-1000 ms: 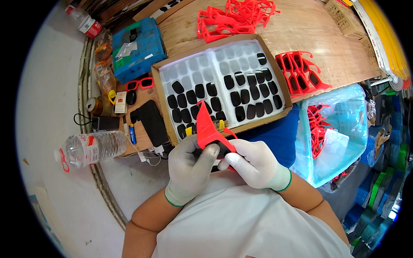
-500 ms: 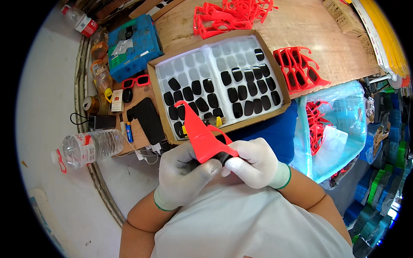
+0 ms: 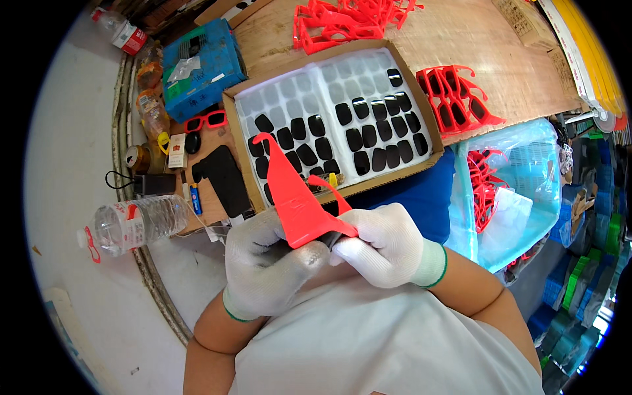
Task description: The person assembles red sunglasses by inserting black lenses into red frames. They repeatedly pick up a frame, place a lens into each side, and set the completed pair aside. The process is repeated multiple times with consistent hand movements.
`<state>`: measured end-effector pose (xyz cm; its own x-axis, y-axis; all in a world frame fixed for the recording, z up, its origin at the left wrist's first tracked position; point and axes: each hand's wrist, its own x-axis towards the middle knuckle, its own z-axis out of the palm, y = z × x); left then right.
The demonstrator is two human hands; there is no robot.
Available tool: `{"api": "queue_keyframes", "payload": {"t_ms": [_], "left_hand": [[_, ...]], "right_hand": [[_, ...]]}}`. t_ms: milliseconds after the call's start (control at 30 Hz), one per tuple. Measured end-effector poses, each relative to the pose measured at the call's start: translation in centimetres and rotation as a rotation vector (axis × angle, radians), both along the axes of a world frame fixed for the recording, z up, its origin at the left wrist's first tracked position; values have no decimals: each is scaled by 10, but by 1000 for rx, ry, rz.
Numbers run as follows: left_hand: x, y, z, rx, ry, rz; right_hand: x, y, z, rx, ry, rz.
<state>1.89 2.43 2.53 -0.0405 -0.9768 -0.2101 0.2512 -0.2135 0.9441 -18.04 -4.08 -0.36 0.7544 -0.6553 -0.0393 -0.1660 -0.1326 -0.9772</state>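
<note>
Both hands wear white knit gloves with green cuffs and grip a red sunglasses frame (image 3: 293, 201) in front of my chest. My left hand (image 3: 273, 266) clasps its near left part, the thumb pressed along the lower edge. Opposite it, my right hand (image 3: 382, 247) pinches the other end between thumb and fingers. The wide red temple arm points up and away, over the box edge. A dark lens (image 3: 334, 238) shows partly between the two thumbs; the rest is hidden by the gloves. Just beyond, a cardboard box (image 3: 434, 148) holds rows of dark lenses (image 3: 368, 136) on a white molded tray.
Red frames (image 3: 336, 26) pile at the back of the wooden table, and several red sunglasses (image 3: 454, 99) lie right of the box. A blue plastic-lined basket (image 3: 520, 230) stands at right. A blue case (image 3: 204, 69), black phone-like slab (image 3: 227, 181) and large water bottle (image 3: 138, 224) are left.
Both hands and the red frame have shifted slightly left. The temple arm has tilted and risen a little, and the second temple shows more. The grip stays the same.
</note>
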Motion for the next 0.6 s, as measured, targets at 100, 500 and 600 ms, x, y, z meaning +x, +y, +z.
{"api": "queue_keyframes", "payload": {"t_ms": [100, 500, 600], "left_hand": [[2, 1, -6, 5, 66, 14], [4, -1, -3, -20, -80, -7], [6, -2, -2, -4, -109, -15]], "right_hand": [[3, 2, 0, 5, -61, -30], [1, 0, 7, -122, -2, -67], [-2, -2, 12, -41, 83, -29]]}}
